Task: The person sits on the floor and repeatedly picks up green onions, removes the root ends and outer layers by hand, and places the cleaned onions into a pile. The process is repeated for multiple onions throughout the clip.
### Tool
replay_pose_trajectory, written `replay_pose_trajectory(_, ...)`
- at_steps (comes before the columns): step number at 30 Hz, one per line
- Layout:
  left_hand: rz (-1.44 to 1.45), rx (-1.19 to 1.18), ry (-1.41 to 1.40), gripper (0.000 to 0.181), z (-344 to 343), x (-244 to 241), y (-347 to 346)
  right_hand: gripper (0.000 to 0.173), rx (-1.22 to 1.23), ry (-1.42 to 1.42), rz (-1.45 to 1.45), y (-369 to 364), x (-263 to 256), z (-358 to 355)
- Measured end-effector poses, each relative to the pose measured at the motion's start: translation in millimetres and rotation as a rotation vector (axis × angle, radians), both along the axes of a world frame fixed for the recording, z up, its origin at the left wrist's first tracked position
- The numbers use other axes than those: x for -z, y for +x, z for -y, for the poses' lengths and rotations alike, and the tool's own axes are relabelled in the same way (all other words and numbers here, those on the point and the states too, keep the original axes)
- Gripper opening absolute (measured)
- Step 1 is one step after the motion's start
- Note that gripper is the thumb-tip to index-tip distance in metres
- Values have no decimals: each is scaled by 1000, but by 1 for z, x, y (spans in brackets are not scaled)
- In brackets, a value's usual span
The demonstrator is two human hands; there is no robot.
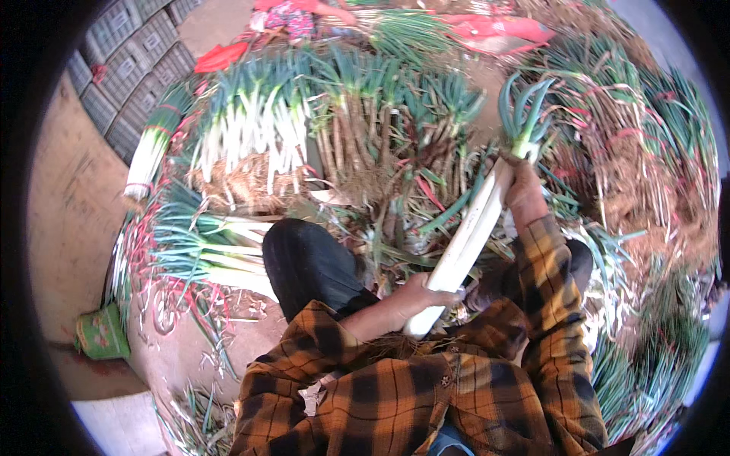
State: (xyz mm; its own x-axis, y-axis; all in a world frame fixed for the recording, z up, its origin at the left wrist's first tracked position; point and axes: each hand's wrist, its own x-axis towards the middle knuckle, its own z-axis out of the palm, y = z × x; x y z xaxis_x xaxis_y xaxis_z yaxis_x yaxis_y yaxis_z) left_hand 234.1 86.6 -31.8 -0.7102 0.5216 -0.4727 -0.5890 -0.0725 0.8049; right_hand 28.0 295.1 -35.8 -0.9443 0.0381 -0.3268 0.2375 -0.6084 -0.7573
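Observation:
Slanting across my lap is a large white-stemmed Welsh onion (465, 245), its green leaves fanned at the upper end and its roots close to my shirt. My left hand (412, 299) grips the stem low, near the root end. Higher up, just beneath the leaves, my right hand (520, 185) is closed around the same stem. A lengthwise line along the white part suggests two stalks side by side, though I cannot tell for sure. Peeled leaves and scraps (399, 228) litter the ground between my knees.
Ahead stand cleaned white onions (251, 125) beside brown unpeeled ones (353, 131). More onions (222, 251) lie by my left knee. A tied bundle (154, 137), stacked crates (131, 62) and a green bag (102, 333) are at left. Tied bundles (633, 131) line the right. Another person's arm (333, 11) shows at top.

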Motion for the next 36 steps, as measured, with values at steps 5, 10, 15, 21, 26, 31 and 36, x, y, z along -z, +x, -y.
replay_pose_trajectory(5, -403, -228, -84, 43, 25, -12, 2, 40, -473, 284, -487, 52, -141, 97)
replay_pose_trajectory(10, -330, -695, -450, 24, 129, -103, -93, 43, -792, 717, -494, 52, -99, 114)
replay_pose_trajectory(15, -668, -1050, -573, 40, 282, -123, -190, 27, -849, 800, -422, 58, -15, 93)
replay_pose_trajectory(21, -723, -1017, -1175, 56, 389, -27, -184, 22, -819, 693, -143, 62, 37, 73)
replay_pose_trajectory(26, -882, 241, -894, 30, 258, -1, -139, 30, -966, 809, 18, 80, 88, 87)
replay_pose_trajectory(31, -1227, 597, -1000, 39, 109, -44, -102, 26, -1025, 700, -171, 67, 191, 96)
replay_pose_trajectory(36, -1196, 723, -640, 39, 58, -25, -99, 24, -1076, 1034, -275, 15, 251, 95)
